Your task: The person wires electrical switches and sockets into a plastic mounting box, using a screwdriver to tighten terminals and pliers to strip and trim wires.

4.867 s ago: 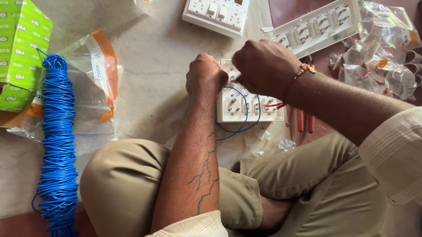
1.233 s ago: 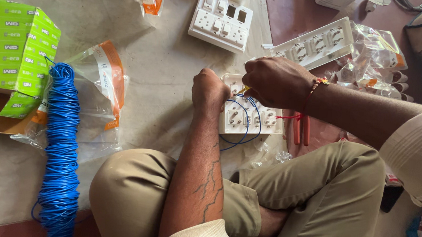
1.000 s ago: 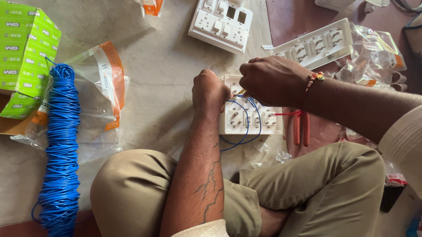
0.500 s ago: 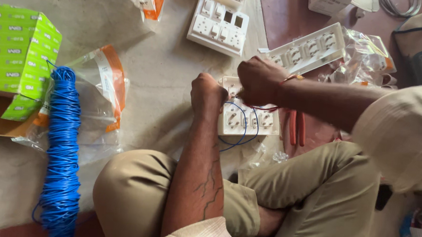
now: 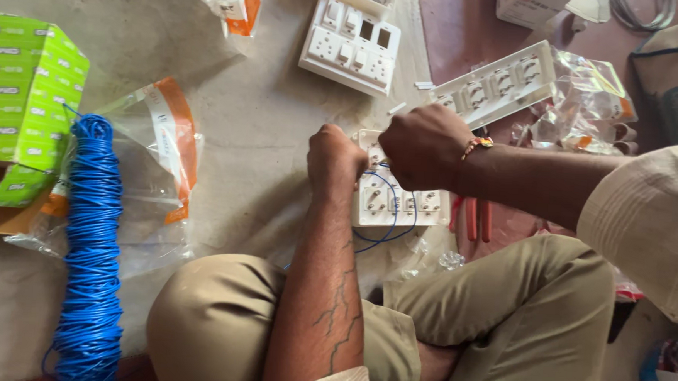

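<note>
Both hands (image 5: 337, 159) (image 5: 422, 145) fisted over white switch plate (image 5: 400, 201), blue wire (image 5: 387, 232) looped across.

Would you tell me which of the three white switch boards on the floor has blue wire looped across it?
The switch board under both hands, nearest the knees, carries the blue wire; the two farther boards show none.

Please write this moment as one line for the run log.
left hand: closed fist on switch panel | right hand: closed above panel | blue wire loop: at panel | blue wire coil: on floor, left
</note>
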